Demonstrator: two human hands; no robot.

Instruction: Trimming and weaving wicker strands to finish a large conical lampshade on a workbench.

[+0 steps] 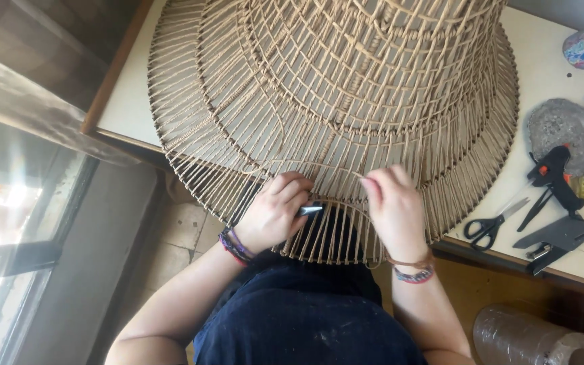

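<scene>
Weaving cord on wire shade (332, 101), overhanging bench (130, 101) edge | left hand (272, 213) clamps small dark tool (310, 210) | right hand (393, 206) pinches cord strand (305, 164) | upper tiers wrapped, lower rim gap open

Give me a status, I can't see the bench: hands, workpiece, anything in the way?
Left hand grips a small dark tool. Right hand pinches a cord strand on the woven lampshade. Scissors, glue gun off right.

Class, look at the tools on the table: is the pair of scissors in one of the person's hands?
No. The black-handled scissors lie on the table beside the glue gun, while both hands work at the woven lampshade.
</scene>
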